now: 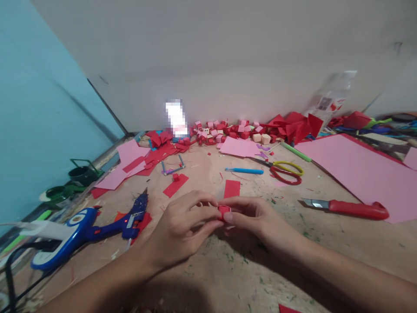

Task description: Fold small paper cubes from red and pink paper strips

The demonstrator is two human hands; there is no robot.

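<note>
My left hand and my right hand meet just above the tabletop, and both pinch one small red paper piece between thumbs and fingertips. The fingers of both hands are curled closed around it. A flat red paper strip lies on the table just beyond the hands. A blue glue gun lies to the left of my left hand, with its nozzle pointing away.
A red-handled utility knife lies at right. Scissors and a blue pen lie beyond the hands. Small red and pink paper cubes pile by the wall. A large pink sheet covers the right side.
</note>
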